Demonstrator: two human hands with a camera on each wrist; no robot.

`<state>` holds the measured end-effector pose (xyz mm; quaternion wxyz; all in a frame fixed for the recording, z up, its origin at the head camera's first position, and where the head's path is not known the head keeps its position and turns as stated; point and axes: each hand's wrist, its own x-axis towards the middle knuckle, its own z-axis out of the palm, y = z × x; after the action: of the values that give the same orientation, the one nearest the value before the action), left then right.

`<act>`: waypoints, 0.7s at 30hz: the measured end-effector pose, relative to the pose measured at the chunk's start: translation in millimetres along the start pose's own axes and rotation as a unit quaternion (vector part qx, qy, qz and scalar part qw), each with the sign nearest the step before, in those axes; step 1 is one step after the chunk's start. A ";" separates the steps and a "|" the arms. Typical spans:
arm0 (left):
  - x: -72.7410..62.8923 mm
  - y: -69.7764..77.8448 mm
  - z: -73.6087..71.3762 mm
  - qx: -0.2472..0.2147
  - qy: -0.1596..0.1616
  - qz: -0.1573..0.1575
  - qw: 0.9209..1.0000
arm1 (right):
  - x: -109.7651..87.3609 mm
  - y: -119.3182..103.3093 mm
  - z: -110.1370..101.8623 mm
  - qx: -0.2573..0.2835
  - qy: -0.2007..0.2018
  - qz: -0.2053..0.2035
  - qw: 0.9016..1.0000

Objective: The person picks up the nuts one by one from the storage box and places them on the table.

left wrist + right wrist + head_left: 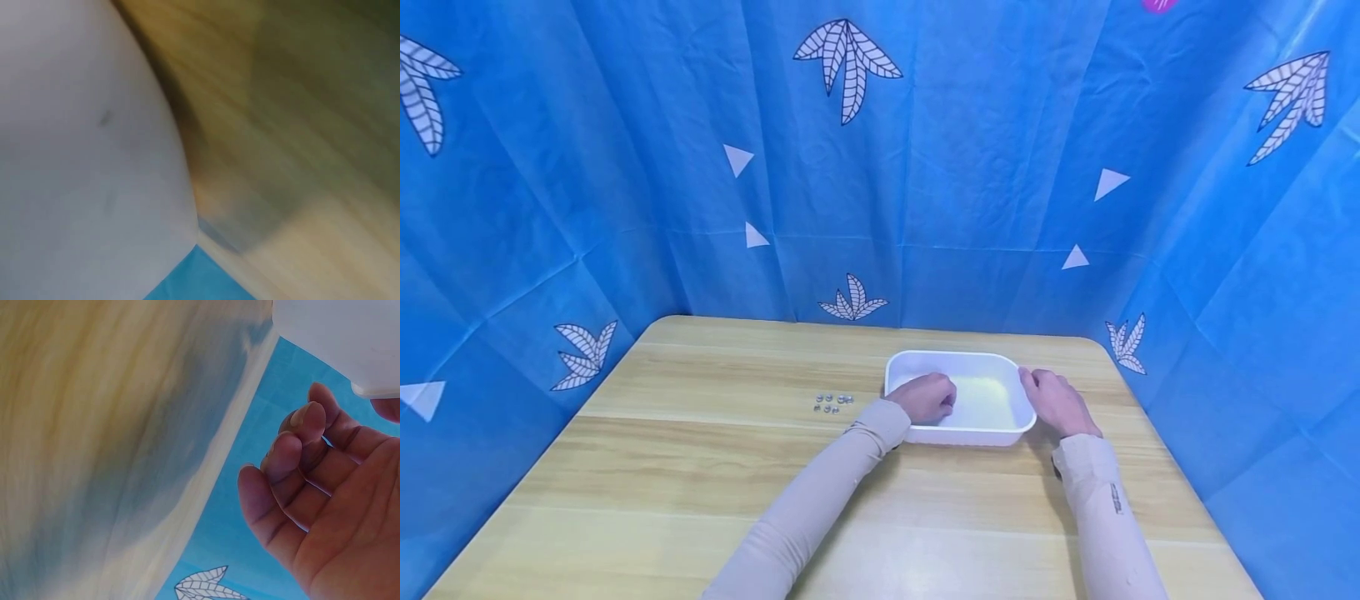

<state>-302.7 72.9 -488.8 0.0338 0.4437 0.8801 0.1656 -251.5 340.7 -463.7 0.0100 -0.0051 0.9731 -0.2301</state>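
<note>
A white rectangular tray (973,436) with rounded corners stands on the wooden table. My left hand (931,397) reaches over its near left rim, fingers curled low inside the tray; whether they hold anything I cannot tell. In the left wrist view, the tray's outer wall (81,150) fills the left side and hides the hand. My right hand (1056,402) is at the tray's right end, its thumb at the rim. The right wrist view shows that hand's fingers (284,456) loosely bent, apart from the tray wall (331,344). Several small shiny silvery pieces (828,398) lie left of the tray.
The wooden table (700,475) has its far edge against a blue curtain (985,167) printed with white leaves and triangles. The curtain also hangs along both sides. The left forearm (820,500) crosses the table in front of the silvery pieces.
</note>
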 end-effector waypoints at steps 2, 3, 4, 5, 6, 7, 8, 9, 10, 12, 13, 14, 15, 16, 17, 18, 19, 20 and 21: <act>-0.5 1.4 -0.9 -0.001 0.002 0.004 1.000 | 0.1 0.0 0.1 0.000 0.001 0.000 1.000; -0.8 2.5 -1.5 -0.002 0.003 0.005 1.000 | 0.1 0.0 0.1 0.001 0.000 -0.001 1.000; -1.2 3.6 -2.1 -0.005 0.006 0.005 1.000 | 0.2 0.1 0.1 0.001 0.000 -0.001 1.000; -1.8 4.9 -2.9 -0.007 0.008 0.003 1.000 | 0.4 0.2 0.1 0.001 0.000 -0.001 1.000; -2.4 5.8 -3.2 -0.011 0.011 0.003 1.000 | 0.6 0.3 0.3 0.001 -0.001 -0.001 1.000; -2.5 6.8 -3.5 -0.014 0.015 0.002 1.000 | 0.6 0.5 0.2 0.001 -0.001 -0.001 1.000; -2.6 7.5 -3.7 -0.016 0.018 0.001 1.000 | 0.6 0.7 0.1 0.001 -0.001 -0.001 1.000; -2.8 8.2 -4.2 -0.019 0.019 0.000 1.000 | 0.5 0.7 0.1 0.002 -0.001 -0.001 1.000; -2.9 8.9 -4.4 -0.021 0.020 -0.002 1.000 | 0.4 0.8 0.1 0.001 -0.001 -0.001 1.000; -2.5 9.0 -4.5 -0.020 0.017 -0.002 1.000 | 0.2 0.8 0.1 0.001 -0.002 -0.001 1.000; -2.4 9.0 -4.6 -0.018 0.015 0.000 1.000 | 0.0 0.6 0.1 0.002 -0.003 0.000 1.000; -2.4 8.8 -4.6 -0.018 0.013 0.001 1.000 | -0.1 0.4 0.2 0.002 -0.004 0.001 1.000; -2.3 8.8 -4.8 -0.018 0.011 0.002 1.000 | -0.1 0.2 0.3 0.002 -0.004 0.001 1.000; -2.2 8.6 -4.9 -0.018 0.010 0.005 1.000 | -0.2 0.0 0.3 0.002 -0.005 0.002 1.000; -2.0 8.2 -5.1 -0.019 0.009 0.007 1.000 | -0.2 -0.1 0.4 0.002 -0.005 0.002 1.000; -2.0 8.0 -5.3 -0.020 0.009 0.010 1.000 | -0.3 -0.3 0.5 0.002 -0.005 0.002 1.000; -2.0 7.8 -5.6 -0.022 0.012 0.014 1.000 | -0.3 -0.5 0.5 0.003 -0.005 0.002 1.000; -1.9 7.6 -5.8 -0.024 0.013 0.018 0.999 | -0.2 -0.6 0.6 0.003 -0.004 0.002 1.000; -1.8 7.4 -6.1 -0.025 0.013 0.022 0.999 | -0.2 -0.5 0.7 0.003 -0.003 0.001 1.000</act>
<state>-297.2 73.9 -480.8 0.0297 0.4595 0.8661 0.1946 -251.3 339.9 -464.1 0.0135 -0.0045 0.9724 -0.2328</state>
